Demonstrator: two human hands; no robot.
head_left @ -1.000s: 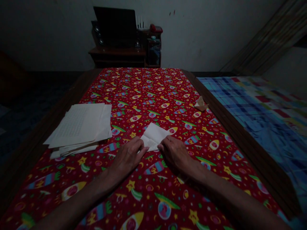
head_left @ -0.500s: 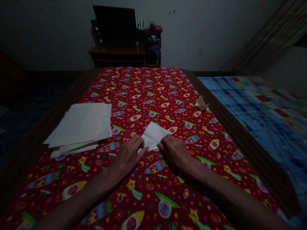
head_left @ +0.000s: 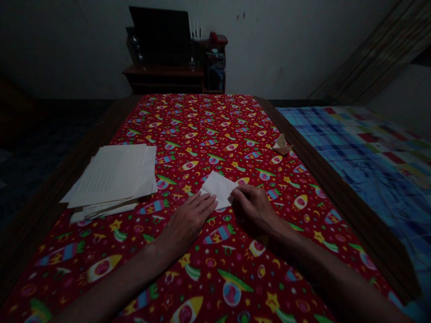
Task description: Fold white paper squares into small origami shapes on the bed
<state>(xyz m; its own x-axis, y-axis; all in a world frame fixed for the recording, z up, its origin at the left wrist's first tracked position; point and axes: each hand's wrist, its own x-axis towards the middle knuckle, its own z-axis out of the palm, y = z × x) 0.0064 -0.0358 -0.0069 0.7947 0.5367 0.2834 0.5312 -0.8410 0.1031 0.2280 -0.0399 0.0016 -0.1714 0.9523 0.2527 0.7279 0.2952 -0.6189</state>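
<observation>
While the room lies dim, the head view shows a table covered by a red tablecloth (head_left: pixel 208 130) printed with rockets and stars. Near the middle of it lies a small folded white paper (head_left: pixel 218 186), flat on the cloth.

The left hand (head_left: pixel 188 220) comes in from seven o'clock of the paper. It lies palm down, fingers straight and close together, the fingertips resting on the paper's near left edge.

The right hand (head_left: pixel 252 208) sits at four o'clock of the paper, its fingers curled, and the tips meet the paper's right corner. Whether they pinch that corner or only press on it cannot be told in this light. The two hands are near each other but apart.

At nine o'clock from the paper, well apart from it, a loose stack of sheets (head_left: pixel 112 177) rests on the cloth. At two o'clock, by the table's wooden edge, sits a small folded paper shape (head_left: pixel 281 145). Beyond that edge, at three o'clock, spreads a blue checked cloth (head_left: pixel 353 148). At twelve o'clock, against the far wall, a wooden cabinet (head_left: pixel 164 78) carries a dark screen (head_left: pixel 160 33).
</observation>
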